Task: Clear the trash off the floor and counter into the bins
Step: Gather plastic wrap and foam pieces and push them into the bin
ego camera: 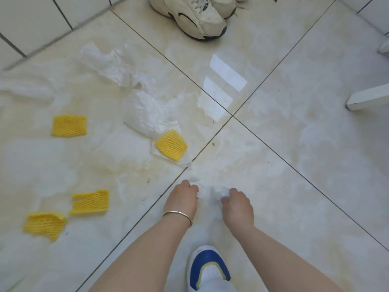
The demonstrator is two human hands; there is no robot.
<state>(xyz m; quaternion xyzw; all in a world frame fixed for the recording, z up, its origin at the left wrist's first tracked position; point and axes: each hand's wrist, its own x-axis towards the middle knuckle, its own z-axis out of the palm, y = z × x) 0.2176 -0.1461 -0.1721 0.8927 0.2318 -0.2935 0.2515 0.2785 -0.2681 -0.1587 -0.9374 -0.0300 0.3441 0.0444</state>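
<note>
Left hand point(185, 193) and right hand point(236, 200) each pinch one end of a white tissue point(212, 191) stretched between them; yellow foam nets point(171, 147) lie beyond the left hand.

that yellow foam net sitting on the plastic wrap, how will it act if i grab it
The foam net is open mesh foam, so it is probably very light and squashes easily under the fingers. It lies flat and rectangular, so it likely won't roll. It rests on crinkled plastic wrap, which may cling or drag along as the net lifts.
</note>
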